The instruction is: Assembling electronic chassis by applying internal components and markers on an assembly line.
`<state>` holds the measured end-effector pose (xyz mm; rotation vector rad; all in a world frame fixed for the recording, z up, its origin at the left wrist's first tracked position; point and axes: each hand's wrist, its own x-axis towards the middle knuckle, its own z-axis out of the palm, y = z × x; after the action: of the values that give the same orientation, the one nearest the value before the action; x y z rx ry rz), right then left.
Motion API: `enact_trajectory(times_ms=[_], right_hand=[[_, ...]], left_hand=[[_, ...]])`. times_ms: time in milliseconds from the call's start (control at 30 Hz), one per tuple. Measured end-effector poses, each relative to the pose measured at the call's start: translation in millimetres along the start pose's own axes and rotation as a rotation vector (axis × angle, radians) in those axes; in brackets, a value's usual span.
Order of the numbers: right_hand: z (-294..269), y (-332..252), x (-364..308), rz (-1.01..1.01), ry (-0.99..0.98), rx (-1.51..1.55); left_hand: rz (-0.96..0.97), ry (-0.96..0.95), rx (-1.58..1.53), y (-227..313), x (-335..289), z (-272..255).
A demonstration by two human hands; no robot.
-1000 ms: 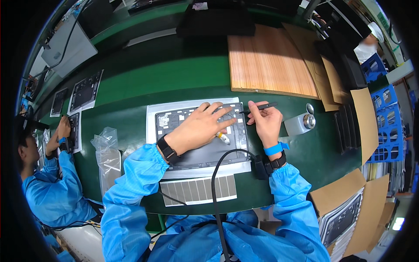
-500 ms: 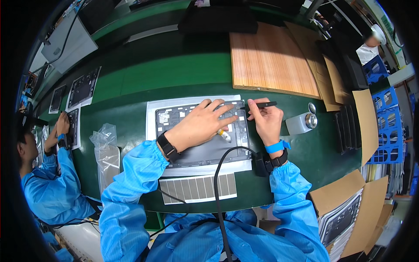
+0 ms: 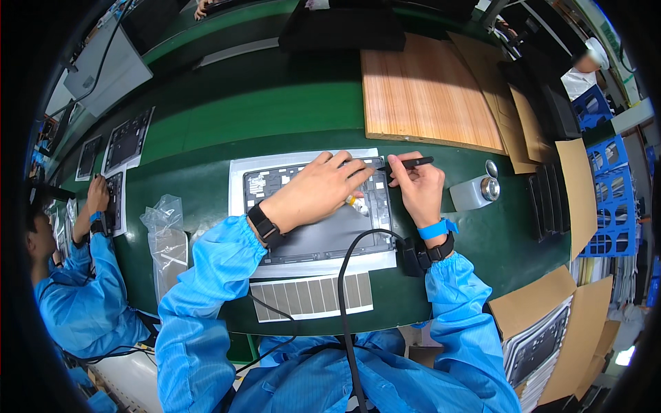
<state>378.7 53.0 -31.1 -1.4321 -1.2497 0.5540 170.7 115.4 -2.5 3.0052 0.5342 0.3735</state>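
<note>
Since the earlier frames the hands have hardly shifted; the right hand [image 3: 420,189] has tilted its slim black pen-like tool [image 3: 410,164] slightly flatter. That hand is closed around the tool just beyond the right edge of the flat dark-grey opened device panel [image 3: 323,234], which lies on a white sheet [image 3: 237,186] on the green bench [image 3: 275,110]. The left hand [image 3: 320,189] rests palm-down on the panel's upper right part, fingers bent, pressing rather than holding anything. A small white-and-yellow piece [image 3: 358,204] lies on the panel just below that hand. A strip of grey rectangular pads [image 3: 313,296] sits below the panel.
</note>
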Motion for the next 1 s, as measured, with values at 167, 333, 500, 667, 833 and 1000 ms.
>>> enact_trajectory(times_ms=[167,333,500,667,833,1000], right_hand=[[1.6,0.4,-0.2,-0.001,0.006,0.008],[0.7,-1.3,-0.7,-0.001,0.009,-0.005],[1.4,-1.6,-0.2,-0.014,0.017,-0.018],[1.1,1.5,2.1,0.018,0.127,0.059],[-15.4,-5.4,1.9,0.098,0.296,0.102],[-15.6,-16.9,-1.4,-0.074,0.173,-0.188]], left_hand=[[-0.011,0.002,-0.037,-2.1,7.8,0.4],[0.006,-0.024,-0.003,-2.5,10.7,0.1],[0.013,-0.003,0.023,-3.4,11.9,4.6],[0.020,0.002,0.047,-2.5,14.7,2.9],[0.042,-0.002,0.039,-3.8,18.7,6.2],[0.033,0.014,0.105,-2.1,13.1,4.7]])
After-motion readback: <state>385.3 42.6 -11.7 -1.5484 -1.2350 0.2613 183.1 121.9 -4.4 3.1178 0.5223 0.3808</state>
